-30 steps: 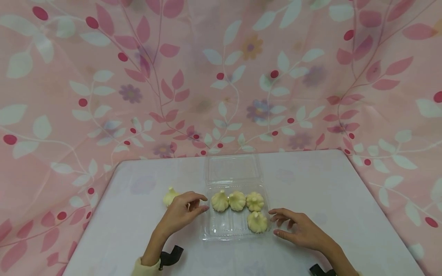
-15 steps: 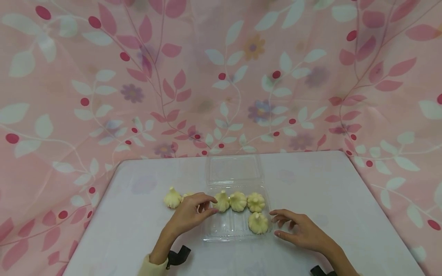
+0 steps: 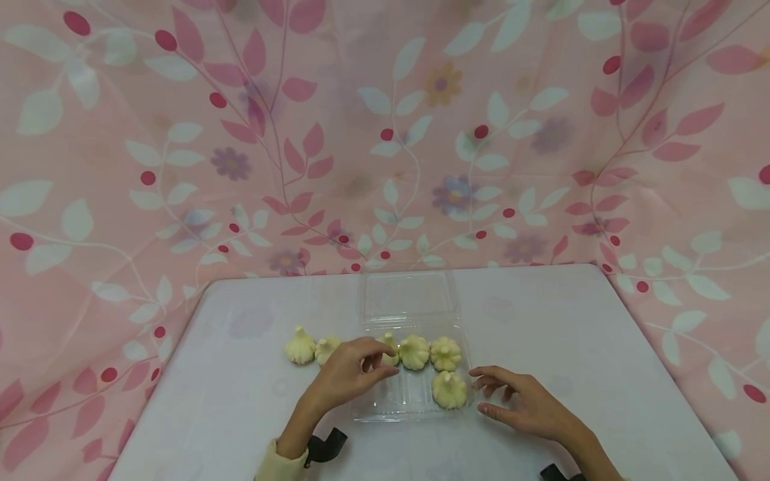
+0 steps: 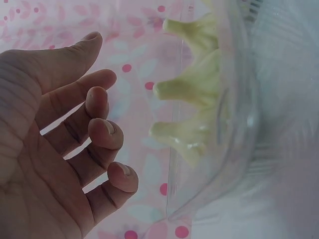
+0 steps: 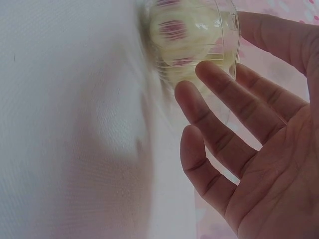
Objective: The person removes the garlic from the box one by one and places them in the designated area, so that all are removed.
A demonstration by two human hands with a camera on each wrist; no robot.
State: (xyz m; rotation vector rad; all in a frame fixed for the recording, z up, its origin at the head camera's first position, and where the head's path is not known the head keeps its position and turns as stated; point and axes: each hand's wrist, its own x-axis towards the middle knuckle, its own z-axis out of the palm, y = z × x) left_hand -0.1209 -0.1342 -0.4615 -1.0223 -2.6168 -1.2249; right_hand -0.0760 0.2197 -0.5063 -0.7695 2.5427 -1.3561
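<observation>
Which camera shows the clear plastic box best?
The head view: it shows the whole clear plastic box, lid open, four garlic bulbs inside. The left wrist view shows only part of its side; the right wrist view, one end, partly covered by the right hand.

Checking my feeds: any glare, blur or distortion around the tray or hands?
Head: soft, rather dim light, small glints on the clear tray. Left wrist: left hand fairly sharp, tray wall at right blurred and hazy. Right wrist: right hand clear; the ribbed tray wall distorts the garlic bulbs behind it; the table shows pale sheen and soft shadow.
</observation>
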